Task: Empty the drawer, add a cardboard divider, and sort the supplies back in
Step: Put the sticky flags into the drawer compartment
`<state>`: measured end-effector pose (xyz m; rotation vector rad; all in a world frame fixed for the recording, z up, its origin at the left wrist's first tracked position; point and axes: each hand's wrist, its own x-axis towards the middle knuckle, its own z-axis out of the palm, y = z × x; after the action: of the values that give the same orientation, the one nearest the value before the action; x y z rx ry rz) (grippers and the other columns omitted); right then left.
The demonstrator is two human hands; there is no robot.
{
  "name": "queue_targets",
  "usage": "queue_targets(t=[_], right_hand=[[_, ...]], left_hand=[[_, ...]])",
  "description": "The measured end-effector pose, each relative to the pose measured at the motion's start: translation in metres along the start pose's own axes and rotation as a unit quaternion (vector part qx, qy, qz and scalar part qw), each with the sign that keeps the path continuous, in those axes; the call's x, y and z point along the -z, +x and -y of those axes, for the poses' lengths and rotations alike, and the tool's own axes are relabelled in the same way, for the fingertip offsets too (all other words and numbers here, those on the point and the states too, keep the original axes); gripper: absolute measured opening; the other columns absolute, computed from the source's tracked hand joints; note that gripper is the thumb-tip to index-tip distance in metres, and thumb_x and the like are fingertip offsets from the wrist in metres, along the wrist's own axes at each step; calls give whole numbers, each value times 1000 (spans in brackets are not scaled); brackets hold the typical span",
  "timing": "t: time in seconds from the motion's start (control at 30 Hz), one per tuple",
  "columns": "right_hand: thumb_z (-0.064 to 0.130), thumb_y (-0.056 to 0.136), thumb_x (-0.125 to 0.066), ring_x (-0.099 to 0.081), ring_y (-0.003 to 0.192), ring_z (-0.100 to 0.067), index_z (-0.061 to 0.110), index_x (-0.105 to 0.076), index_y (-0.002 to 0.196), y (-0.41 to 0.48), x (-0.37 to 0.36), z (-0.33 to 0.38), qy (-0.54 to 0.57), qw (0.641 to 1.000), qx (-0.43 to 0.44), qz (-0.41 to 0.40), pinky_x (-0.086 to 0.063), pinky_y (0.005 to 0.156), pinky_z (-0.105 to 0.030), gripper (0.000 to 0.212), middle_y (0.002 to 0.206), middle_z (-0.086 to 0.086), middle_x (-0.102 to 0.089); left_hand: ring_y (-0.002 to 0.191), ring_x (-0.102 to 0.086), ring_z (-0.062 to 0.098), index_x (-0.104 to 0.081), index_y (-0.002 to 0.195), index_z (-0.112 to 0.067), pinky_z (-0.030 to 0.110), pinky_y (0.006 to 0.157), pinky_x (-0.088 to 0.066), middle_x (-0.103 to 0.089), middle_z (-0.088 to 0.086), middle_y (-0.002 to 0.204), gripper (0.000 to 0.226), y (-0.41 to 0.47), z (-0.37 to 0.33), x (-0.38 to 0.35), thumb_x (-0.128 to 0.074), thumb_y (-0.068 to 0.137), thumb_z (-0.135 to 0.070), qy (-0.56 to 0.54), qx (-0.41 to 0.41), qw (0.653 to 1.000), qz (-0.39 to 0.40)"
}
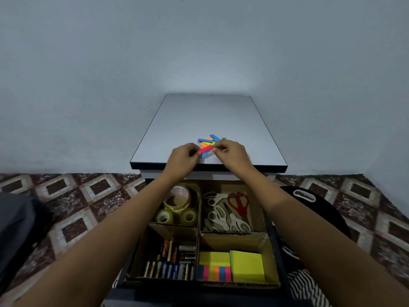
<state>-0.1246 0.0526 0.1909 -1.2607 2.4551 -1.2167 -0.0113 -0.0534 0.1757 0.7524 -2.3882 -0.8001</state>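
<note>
My left hand (184, 155) and my right hand (229, 151) pinch the two ends of a red sticky-flag strip (205, 149) just above the table's front edge. Behind it lies a small heap of blue, green and orange flag strips (209, 141) on the white tabletop (210, 116). Below my arms the open drawer (273, 251) holds a cardboard divider (199, 229) making four compartments: tape rolls (179, 201) back left, scissors (230, 210) back right, batteries (174, 261) front left, sticky notes (230, 265) front right.
A patterned tile floor (73, 196) surrounds the small table, which stands against a pale wall. A black bag with white handles (314, 204) lies right of the drawer. Dark fabric (17, 229) sits at the far left.
</note>
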Motion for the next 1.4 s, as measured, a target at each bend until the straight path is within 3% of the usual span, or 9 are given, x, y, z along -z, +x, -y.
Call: queue_targets(t=[0.13, 0.3, 0.43, 0.57, 0.8, 0.97, 1.1, 1.27, 1.4], right_hand=[[20, 92, -58, -56, 90, -10, 10, -67, 104, -18, 3, 3, 86, 996, -15, -6, -46, 78, -22, 18, 100, -1, -65], [16, 91, -60, -64, 77, -8, 12, -65, 96, -49, 8, 2, 236, 969, -70, 26, -51, 64, -19, 8, 85, -1, -66], [10, 91, -58, -64, 69, -6, 15, -64, 82, -78, 7, -8, 340, 934, -106, 28, -52, 59, -17, 12, 77, -3, -66], [4, 91, -57, -65, 66, -10, 10, -61, 78, -106, -2, -24, 363, 922, -133, 30, -52, 57, -19, 15, 76, -11, -66], [-3, 89, -56, -62, 57, -8, 9, -59, 81, -156, -18, -50, 312, 935, -148, 80, -51, 55, -19, 15, 69, -9, -62], [0, 90, -55, -60, 64, -13, 15, -66, 102, -179, -30, -66, 210, 957, -147, 137, -53, 63, -21, 22, 72, 2, -63], [5, 88, -58, -66, 71, -13, 22, -66, 91, -182, -37, -70, 127, 967, -142, 172, -54, 73, -28, 20, 79, 0, -67], [7, 84, -59, -62, 70, -9, 20, -68, 90, -176, -48, -68, 54, 972, -130, 190, -48, 66, -19, 16, 71, 10, -61], [9, 85, -62, -53, 65, 1, 17, -70, 97, -179, -58, -70, 14, 967, -125, 224, -41, 56, -9, 17, 70, 17, -55]], left_hand=[[82, -57, 13, -65, 108, -10, 23, 70, -45, -63, -1, 91, 20, -21, -6, 3, -56, 93, -19, -47, -3, 999, -8], [73, -56, 1, -68, 98, -14, 8, 62, -41, -63, -10, 81, 11, -56, -12, 2, -60, 91, -18, -130, 5, 991, -20], [72, -59, 18, -70, 91, -21, 28, 65, -45, -69, 9, 82, 10, -85, -9, -6, -61, 90, -16, -209, 41, 977, -7], [71, -57, 21, -68, 78, -27, 30, 65, -43, -68, 17, 82, 20, -112, 6, -19, -60, 90, -13, -241, 93, 966, -2], [79, -59, 9, -72, 92, -6, 29, 75, -47, -64, -7, 77, 12, -154, 29, -41, -60, 90, -11, -269, 173, 947, 12], [83, -57, 11, -72, 92, -8, 24, 73, -43, -65, -1, 83, 12, -166, 34, -52, -61, 89, -12, -240, 197, 950, 22], [79, -57, 10, -71, 90, -13, 17, 64, -42, -65, -1, 84, 10, -165, 34, -53, -61, 90, -16, -211, 202, 956, 13], [76, -57, 10, -70, 90, -17, 19, 64, -42, -65, -1, 82, 9, -165, 34, -54, -61, 90, -19, -177, 190, 966, 9], [73, -56, 6, -71, 94, -15, 10, 59, -40, -65, -4, 82, 12, -166, 36, -53, -61, 90, -18, -173, 187, 967, 0]])
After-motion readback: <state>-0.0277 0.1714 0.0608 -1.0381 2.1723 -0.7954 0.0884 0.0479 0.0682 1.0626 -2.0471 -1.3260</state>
